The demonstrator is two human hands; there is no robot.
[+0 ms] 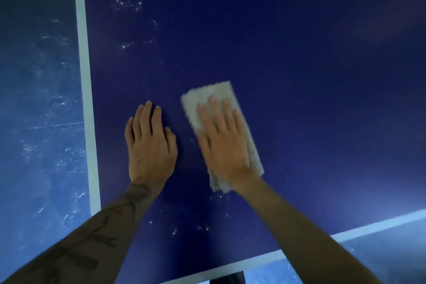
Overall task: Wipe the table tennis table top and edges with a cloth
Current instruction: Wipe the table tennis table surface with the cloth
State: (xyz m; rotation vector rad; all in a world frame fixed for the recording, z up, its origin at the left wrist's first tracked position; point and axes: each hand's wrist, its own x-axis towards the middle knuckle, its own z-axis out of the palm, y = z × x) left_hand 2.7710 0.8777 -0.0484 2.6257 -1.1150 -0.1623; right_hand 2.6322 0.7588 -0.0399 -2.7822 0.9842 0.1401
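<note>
1 pale folded cloth (220,108), slightly blurred

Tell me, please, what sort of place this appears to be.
Likely an indoor sports or games room: a dark blue table tennis table with a white edge line stands over a scuffed blue floor, and the right hand presses a cloth flat on it.

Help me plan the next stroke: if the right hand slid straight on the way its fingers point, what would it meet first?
Nothing solid: the right hand, pressing the cloth, faces bare table top; the way looks free, probably passing white specks.
</note>
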